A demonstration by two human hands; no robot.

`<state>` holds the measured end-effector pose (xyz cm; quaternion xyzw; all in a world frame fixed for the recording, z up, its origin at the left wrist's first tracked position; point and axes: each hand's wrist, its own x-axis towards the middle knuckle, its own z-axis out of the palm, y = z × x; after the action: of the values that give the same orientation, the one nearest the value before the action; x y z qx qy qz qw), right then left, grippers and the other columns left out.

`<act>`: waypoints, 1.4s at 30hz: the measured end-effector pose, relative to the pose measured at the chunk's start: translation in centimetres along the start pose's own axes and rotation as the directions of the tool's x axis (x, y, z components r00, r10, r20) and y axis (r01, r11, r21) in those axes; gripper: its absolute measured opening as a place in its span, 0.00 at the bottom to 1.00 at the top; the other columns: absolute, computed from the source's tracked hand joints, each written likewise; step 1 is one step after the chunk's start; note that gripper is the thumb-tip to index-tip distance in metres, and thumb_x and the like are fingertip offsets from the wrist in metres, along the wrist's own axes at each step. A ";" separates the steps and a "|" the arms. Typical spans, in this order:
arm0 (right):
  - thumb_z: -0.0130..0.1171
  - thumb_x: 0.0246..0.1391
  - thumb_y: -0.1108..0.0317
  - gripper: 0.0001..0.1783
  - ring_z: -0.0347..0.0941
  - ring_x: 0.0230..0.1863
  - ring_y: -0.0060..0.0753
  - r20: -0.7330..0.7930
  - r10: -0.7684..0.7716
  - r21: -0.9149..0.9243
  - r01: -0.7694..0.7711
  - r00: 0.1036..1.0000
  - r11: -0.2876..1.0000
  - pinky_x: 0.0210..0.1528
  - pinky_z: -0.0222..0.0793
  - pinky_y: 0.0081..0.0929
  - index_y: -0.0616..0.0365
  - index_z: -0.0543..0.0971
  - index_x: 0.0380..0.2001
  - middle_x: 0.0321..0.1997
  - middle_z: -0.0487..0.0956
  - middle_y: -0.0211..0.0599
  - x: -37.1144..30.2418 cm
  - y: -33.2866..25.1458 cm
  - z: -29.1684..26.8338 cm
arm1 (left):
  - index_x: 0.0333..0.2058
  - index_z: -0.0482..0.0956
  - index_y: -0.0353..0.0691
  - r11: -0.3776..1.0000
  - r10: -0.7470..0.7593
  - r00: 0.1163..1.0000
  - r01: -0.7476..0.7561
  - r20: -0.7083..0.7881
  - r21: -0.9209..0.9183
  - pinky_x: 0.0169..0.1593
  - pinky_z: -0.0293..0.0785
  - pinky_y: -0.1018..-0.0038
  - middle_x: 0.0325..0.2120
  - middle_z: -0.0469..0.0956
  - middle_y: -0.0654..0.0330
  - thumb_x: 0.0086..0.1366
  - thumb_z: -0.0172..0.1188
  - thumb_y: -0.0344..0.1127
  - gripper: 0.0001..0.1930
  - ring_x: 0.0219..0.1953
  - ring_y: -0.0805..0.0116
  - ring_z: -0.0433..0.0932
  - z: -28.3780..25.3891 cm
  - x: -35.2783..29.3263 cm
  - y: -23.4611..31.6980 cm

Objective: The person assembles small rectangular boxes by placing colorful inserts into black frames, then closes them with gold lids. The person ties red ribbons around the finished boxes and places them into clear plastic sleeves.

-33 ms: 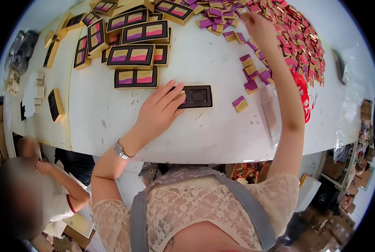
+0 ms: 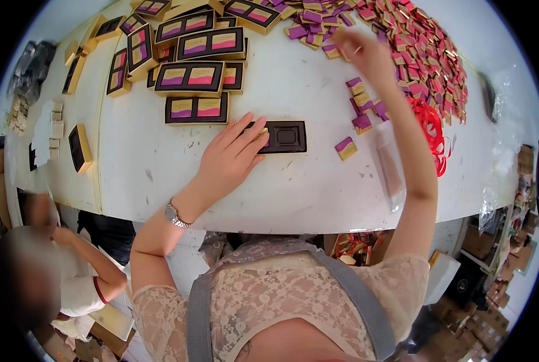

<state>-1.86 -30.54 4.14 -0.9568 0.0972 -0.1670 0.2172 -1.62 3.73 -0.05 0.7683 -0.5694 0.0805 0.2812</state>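
I've shifted right hand (image 2: 369, 57) left, can't tell its grip; left hand (image 2: 228, 154) rests unclenched on box (image 2: 290, 151), right compartment (image 2: 287, 136) unfilled.

I have tray (image 2: 289, 138) on table (image 2: 281, 193), left end under left hand (image 2: 233, 148). Boxes (image 2: 191, 78) pile behind tray, leftward; lone box (image 2: 80, 149) farther left. I see heap (image 2: 432, 66) far right, right hand (image 2: 366, 54) near its left side. Stray pieces (image 2: 345, 148) lie between heap and tray. Ribbon (image 2: 431, 128) sits right of right forearm (image 2: 415, 145).
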 end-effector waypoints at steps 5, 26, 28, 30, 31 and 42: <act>0.63 0.45 0.78 0.22 0.76 0.46 0.38 0.058 -0.502 0.189 0.485 0.863 0.854 0.46 0.72 0.32 0.51 0.81 0.46 0.53 0.77 0.37 -11.7 -6.9 3.4 | 0.46 0.75 0.37 0.999 -0.022 1.000 0.023 0.019 -0.039 0.58 0.71 0.64 0.56 0.72 0.57 0.51 0.68 0.29 0.22 0.61 0.56 0.67 0.2 0.1 0.1; 0.64 0.47 0.62 0.16 0.68 0.58 0.45 0.161 -0.642 -0.014 0.652 0.750 0.758 0.57 0.65 0.40 0.60 0.75 0.37 0.59 0.72 0.46 -12.8 -11.6 4.3 | 0.62 0.63 0.39 0.531 -0.674 0.699 0.683 -0.239 0.501 0.56 0.68 0.56 0.61 0.62 0.45 0.65 0.53 0.41 0.28 0.55 0.44 0.69 -11.6 -15.3 -8.7; 0.66 0.47 0.58 0.17 0.68 0.58 0.44 0.103 -0.637 0.246 0.601 0.764 0.761 0.55 0.66 0.39 0.57 0.74 0.34 0.59 0.72 0.45 -12.0 -9.3 6.2 | 0.60 0.65 0.38 0.659 -0.609 0.781 0.597 -0.140 0.458 0.56 0.67 0.57 0.61 0.63 0.45 0.62 0.55 0.37 0.28 0.54 0.45 0.69 -10.1 -14.3 -5.0; 0.67 0.46 0.58 0.18 0.69 0.55 0.48 0.047 -0.725 0.264 0.691 0.687 0.673 0.53 0.68 0.40 0.56 0.74 0.35 0.61 0.71 0.45 -12.1 -10.5 6.4 | 0.58 0.69 0.38 0.829 -0.418 0.906 0.412 -0.072 0.377 0.58 0.64 0.55 0.60 0.65 0.48 0.58 0.58 0.35 0.27 0.55 0.46 0.66 -9.0 -13.5 -2.3; 0.68 0.45 0.58 0.19 0.69 0.54 0.49 0.020 -0.758 0.274 0.725 0.652 0.632 0.52 0.69 0.40 0.56 0.74 0.36 0.61 0.71 0.44 -12.3 -11.6 6.9 | 0.56 0.71 0.39 0.873 -0.401 0.916 0.371 0.030 0.316 0.58 0.63 0.56 0.61 0.64 0.49 0.56 0.59 0.35 0.27 0.55 0.45 0.65 -9.3 -12.6 -0.5; 0.67 0.47 0.62 0.15 0.72 0.44 0.39 -0.241 -0.367 -0.135 0.344 0.898 0.929 0.48 0.69 0.37 0.50 0.81 0.40 0.55 0.74 0.37 -9.5 -9.8 4.5 | 0.52 0.75 0.47 0.989 -0.018 0.990 0.038 0.140 -0.141 0.55 0.69 0.60 0.52 0.68 0.54 0.49 0.71 0.35 0.29 0.54 0.51 0.67 -2.2 -2.6 0.7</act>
<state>-7.89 -17.66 2.05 -0.9365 -0.0441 -0.3243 0.1255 -2.72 6.91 0.87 0.7577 -0.5810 -0.0180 0.2965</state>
